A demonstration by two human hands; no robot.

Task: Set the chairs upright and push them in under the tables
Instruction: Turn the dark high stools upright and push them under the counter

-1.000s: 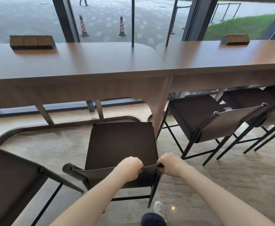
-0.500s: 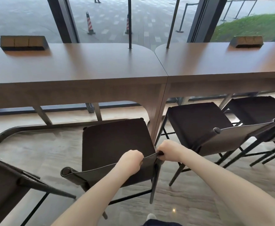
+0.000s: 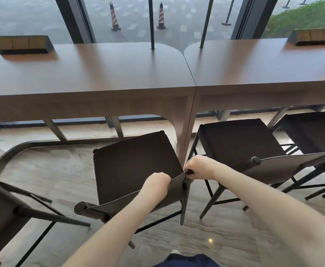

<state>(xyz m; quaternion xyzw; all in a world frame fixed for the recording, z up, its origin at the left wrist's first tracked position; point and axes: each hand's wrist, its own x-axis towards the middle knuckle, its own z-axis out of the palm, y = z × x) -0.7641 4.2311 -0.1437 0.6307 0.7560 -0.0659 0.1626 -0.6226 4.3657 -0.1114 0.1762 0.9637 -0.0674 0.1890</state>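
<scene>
Two brown tables (image 3: 104, 74) stand end to end along the window. You grip the backrest of the dark chair (image 3: 134, 166) with both fists: your left hand (image 3: 156, 185) mid-rail, your right hand (image 3: 199, 167) at its corner. The chair's seat reaches just under the table edge, beside the table leg (image 3: 183, 132).

— What is the person wearing?
— Both forearms are bare, no sleeves, with nothing on the left hand (image 3: 156, 185) or right hand (image 3: 200, 167). Dark navy clothing (image 3: 186, 261) shows at the bottom edge, and a pale shoe tip (image 3: 175, 251), possibly a sneaker.
</scene>
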